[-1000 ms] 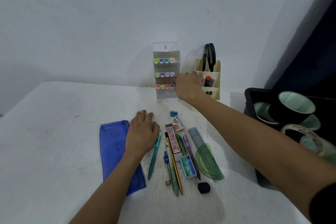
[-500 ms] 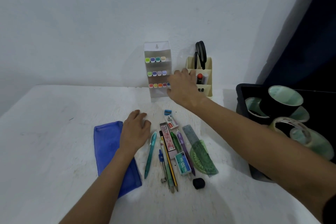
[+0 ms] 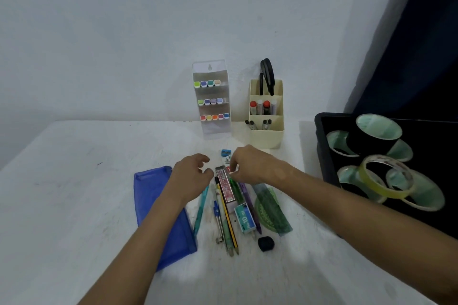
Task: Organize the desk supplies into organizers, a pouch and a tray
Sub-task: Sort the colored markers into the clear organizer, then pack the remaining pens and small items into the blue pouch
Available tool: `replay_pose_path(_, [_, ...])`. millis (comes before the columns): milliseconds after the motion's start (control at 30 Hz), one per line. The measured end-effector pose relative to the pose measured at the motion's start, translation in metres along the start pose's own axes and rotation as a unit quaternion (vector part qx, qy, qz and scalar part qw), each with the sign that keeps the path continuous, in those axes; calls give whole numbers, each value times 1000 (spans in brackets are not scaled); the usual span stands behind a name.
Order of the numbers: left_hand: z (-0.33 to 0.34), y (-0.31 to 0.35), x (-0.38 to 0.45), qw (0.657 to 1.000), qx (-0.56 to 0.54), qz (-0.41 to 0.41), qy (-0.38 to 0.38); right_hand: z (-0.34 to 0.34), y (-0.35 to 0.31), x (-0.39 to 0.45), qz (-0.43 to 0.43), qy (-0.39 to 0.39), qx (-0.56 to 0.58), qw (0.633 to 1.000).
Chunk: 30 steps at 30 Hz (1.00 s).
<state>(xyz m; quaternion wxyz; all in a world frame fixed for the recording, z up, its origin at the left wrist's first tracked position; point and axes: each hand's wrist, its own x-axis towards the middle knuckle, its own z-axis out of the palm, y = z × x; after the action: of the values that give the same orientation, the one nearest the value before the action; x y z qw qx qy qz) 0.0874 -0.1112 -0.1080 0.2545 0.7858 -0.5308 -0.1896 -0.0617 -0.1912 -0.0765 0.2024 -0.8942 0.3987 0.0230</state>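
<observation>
Loose supplies lie in a row on the white desk: a teal pen (image 3: 200, 208), a compass (image 3: 218, 220), a pencil (image 3: 229, 218), a lead box (image 3: 225, 186), a staples box (image 3: 244, 218), a purple pen (image 3: 250, 203) and a green protractor (image 3: 270, 208). A blue pouch (image 3: 158, 210) lies flat to their left. My left hand (image 3: 190, 176) hovers with fingers apart over the pouch's top right corner. My right hand (image 3: 252, 166) curls thumb and forefinger around a small white eraser (image 3: 228, 165), which is partly hidden. A blue sharpener (image 3: 226, 153) sits just beyond it.
A clear marker organizer (image 3: 212, 99) and a cream organizer (image 3: 266, 131) holding scissors (image 3: 267, 74) stand against the back wall. A black tray (image 3: 322, 151) with several tape rolls (image 3: 376, 129) sits at the right. A small black lump (image 3: 266, 243) lies near the front.
My right hand pulled back from the organizers toward me and came down at the eraser. My left hand lifted off the desk, and its fingers spread.
</observation>
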Motion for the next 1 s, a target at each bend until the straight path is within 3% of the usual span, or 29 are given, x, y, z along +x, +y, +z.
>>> replay_pose_path(233, [7, -4, -20, 997, 42, -47, -43, 14, 12, -2, 72, -48, 15, 996])
replay_pose_path(433, [14, -4, -24, 995, 67, -49, -51, 17, 12, -4, 77, -58, 65, 993])
replay_pose_path(567, [17, -4, -23, 994, -57, -73, -54, 12, 14, -3, 88, -81, 132, 984])
replay_pose_path(667, [14, -7, -27, 990, -115, -87, -9, 8, 15, -5, 93, -67, 158, 981])
replay_pose_path(767, [5, -17, -33, 995, -46, -73, 51, 11, 7, -5, 59, -5, 122, 991])
replay_pose_path(867, [-11, -34, -43, 990, 3, -90, 111, 12, -16, -7, -11, -13, 137, 990])
replay_pose_path(1000, [-29, -58, -60, 960, 97, -243, 100, 18, -56, -3, -46, -85, 147, 984])
